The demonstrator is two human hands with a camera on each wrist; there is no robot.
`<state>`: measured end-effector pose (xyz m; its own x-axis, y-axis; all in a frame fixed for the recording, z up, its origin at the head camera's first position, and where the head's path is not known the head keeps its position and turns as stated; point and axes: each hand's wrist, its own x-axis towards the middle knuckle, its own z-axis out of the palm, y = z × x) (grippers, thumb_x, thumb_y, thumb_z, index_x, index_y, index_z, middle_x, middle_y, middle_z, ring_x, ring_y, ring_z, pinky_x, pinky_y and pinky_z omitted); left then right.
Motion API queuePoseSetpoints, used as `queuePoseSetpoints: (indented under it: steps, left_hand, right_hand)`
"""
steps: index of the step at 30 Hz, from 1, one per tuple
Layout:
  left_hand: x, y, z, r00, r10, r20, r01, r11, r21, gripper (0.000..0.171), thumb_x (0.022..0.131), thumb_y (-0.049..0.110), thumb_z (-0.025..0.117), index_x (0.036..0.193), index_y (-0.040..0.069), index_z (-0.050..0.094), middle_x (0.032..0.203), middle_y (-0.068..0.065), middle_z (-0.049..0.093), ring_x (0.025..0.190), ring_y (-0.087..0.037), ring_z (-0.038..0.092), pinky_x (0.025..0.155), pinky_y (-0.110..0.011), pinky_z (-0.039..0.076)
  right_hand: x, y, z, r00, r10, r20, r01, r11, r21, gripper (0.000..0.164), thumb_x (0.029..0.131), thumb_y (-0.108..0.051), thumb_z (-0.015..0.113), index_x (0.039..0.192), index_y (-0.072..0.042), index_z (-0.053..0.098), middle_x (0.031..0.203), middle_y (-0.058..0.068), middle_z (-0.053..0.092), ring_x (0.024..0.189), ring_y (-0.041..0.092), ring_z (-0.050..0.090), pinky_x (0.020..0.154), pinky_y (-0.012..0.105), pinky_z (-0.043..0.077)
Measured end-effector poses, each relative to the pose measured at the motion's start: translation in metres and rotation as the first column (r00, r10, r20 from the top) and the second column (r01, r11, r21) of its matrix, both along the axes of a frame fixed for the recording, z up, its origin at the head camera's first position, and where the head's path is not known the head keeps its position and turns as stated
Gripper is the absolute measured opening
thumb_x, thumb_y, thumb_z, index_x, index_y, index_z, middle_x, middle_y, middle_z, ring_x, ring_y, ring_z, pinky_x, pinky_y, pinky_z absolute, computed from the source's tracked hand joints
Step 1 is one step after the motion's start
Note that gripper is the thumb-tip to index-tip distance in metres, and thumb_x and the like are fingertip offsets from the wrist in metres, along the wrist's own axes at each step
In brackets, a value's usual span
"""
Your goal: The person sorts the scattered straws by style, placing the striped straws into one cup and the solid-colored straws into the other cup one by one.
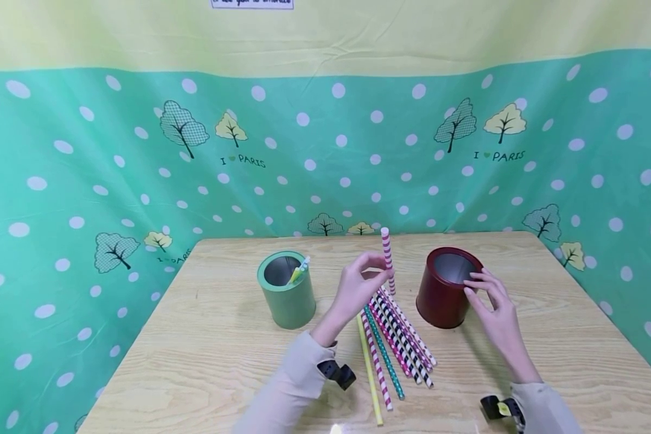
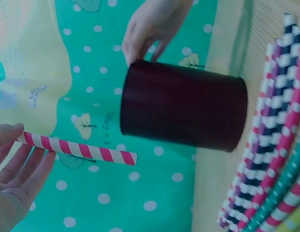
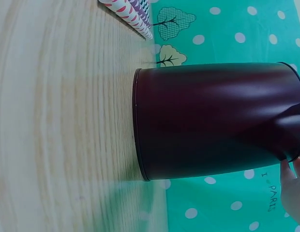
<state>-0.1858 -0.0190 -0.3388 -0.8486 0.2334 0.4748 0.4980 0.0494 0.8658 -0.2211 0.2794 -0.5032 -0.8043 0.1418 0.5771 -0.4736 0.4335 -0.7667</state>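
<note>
In the head view my left hand (image 1: 360, 283) holds a pink-and-white striped paper straw (image 1: 387, 256) upright above the straw pile, pinched between thumb and fingers. The left wrist view shows this striped straw (image 2: 82, 147) with its lower end free. My right hand (image 1: 496, 307) is at the rim of a dark red can (image 1: 442, 301), thumb against the outer wall and fingers over the edge. That can (image 3: 213, 121) stands upright on the table and fills the right wrist view. Between the two cans lie several patterned paper straws (image 1: 396, 337), side by side.
A green can (image 1: 290, 304) stands on the left of the wooden table (image 1: 206, 337), with yellow and pale straws (image 1: 299, 271) leaning at its rim. Behind the table hangs a green-and-yellow curtain (image 1: 282, 138) with dots and trees.
</note>
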Motion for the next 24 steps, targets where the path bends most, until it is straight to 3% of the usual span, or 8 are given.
queuePoseSetpoints:
  steps: [4,10,18,24]
  left_hand:
    - [-0.001,0.007,0.007,1.000,-0.001,-0.008,0.002,0.998,0.056,0.019,0.078,-0.005,0.060,0.097,-0.010,0.056,0.093,-0.024,0.060,0.087,-0.031,0.059,0.076,-0.029,0.050]
    - [-0.003,0.019,0.016,1.000,0.000,-0.030,0.004,0.990,0.144,0.020,0.078,-0.006,0.060,0.097,-0.011,0.055,0.094,-0.026,0.059,0.089,-0.033,0.058,0.077,-0.032,0.050]
    - [-0.006,0.032,0.026,1.000,-0.008,-0.007,0.009,0.984,0.179,0.020,0.078,-0.004,0.060,0.096,-0.011,0.055,0.095,-0.025,0.060,0.091,-0.032,0.059,0.076,-0.026,0.049]
    - [-0.009,0.043,0.027,1.000,-0.027,0.012,0.024,0.981,0.195,0.018,0.078,-0.005,0.060,0.094,-0.011,0.056,0.093,-0.026,0.061,0.090,-0.034,0.058,0.076,-0.024,0.049]
  right_hand:
    - [0.006,-0.004,0.010,1.000,0.001,0.006,-0.001,1.000,0.029,0.024,0.084,-0.013,0.059,0.109,-0.012,0.062,0.124,-0.001,0.048,0.129,0.013,0.024,0.102,0.020,0.024]
    - [0.025,-0.019,0.040,0.999,0.036,0.039,-0.036,0.999,0.004,0.025,0.085,-0.012,0.057,0.109,-0.003,0.061,0.125,0.007,0.046,0.130,0.013,0.023,0.104,0.026,0.021]
    - [0.005,-0.002,0.008,1.000,-0.003,0.005,0.003,1.000,0.031,0.025,0.084,-0.012,0.059,0.109,-0.013,0.062,0.125,-0.002,0.047,0.129,0.013,0.025,0.104,0.024,0.023]
    - [0.002,0.000,0.003,1.000,-0.007,-0.006,0.007,1.000,0.028,0.024,0.084,-0.012,0.060,0.108,-0.015,0.063,0.124,-0.003,0.048,0.129,0.017,0.025,0.103,0.022,0.024]
